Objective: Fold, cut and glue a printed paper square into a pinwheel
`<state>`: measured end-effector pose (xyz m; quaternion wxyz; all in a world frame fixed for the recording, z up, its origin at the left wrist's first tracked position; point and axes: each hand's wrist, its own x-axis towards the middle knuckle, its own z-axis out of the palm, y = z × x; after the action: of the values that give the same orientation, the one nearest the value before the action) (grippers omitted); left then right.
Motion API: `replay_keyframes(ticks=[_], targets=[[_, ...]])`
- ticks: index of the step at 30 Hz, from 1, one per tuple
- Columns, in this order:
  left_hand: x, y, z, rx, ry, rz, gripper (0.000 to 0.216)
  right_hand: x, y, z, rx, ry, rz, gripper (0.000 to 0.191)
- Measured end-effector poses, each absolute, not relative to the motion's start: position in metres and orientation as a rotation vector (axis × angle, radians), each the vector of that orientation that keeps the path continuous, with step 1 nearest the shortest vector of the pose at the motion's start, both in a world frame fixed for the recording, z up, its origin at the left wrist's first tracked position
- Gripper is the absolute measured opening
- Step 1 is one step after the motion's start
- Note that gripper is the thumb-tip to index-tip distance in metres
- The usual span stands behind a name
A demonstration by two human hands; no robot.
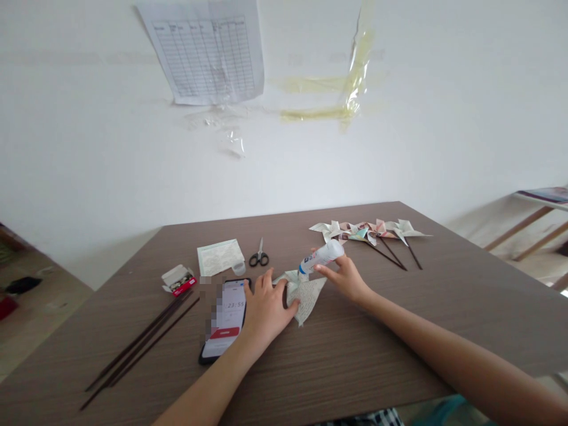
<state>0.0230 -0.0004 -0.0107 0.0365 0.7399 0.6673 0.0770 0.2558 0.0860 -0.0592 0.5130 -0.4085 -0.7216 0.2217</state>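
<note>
My right hand [348, 279] grips a white glue bottle [323, 255], tilted with its blue-collared nozzle pointing down. Its tip meets, or hovers just over, the middle of a folded printed-paper pinwheel [306, 299] on the table; I cannot tell which. Fingers spread, my left hand [270, 305] rests on the pinwheel's left side, covering part of it. Just left of that hand lies a phone [228, 319] showing a timer, partly blurred out. Beyond the hands are black-handled scissors [259, 255].
Finished paper pinwheels [355, 231] on dark sticks lie at the back right of the brown table [399, 355]. Paper sheets [220, 256], a small clear cap [238, 268], a red-and-white box [180, 279] and several dark sticks [142, 337] are on the left. A white wall [133, 160] stands behind.
</note>
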Motion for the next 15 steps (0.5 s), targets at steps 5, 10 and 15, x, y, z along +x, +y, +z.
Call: replay_keyframes(ticks=[5, 10, 15], targets=[[0.023, 0.0, -0.011, 2.27, 2.05, 0.228, 0.048, 0.263, 0.09, -0.054, -0.949, -1.635, 0.771, 0.052], [0.022, 0.0, -0.013, 2.287, 2.048, 0.246, 0.044, 0.264, 0.091, -0.049, -0.87, -1.596, 0.892, 0.059], [0.021, 0.0, -0.013, 2.284, 2.035, 0.328, 0.038, 0.265, 0.093, -0.045, -0.856, -1.604, 0.882, 0.059]])
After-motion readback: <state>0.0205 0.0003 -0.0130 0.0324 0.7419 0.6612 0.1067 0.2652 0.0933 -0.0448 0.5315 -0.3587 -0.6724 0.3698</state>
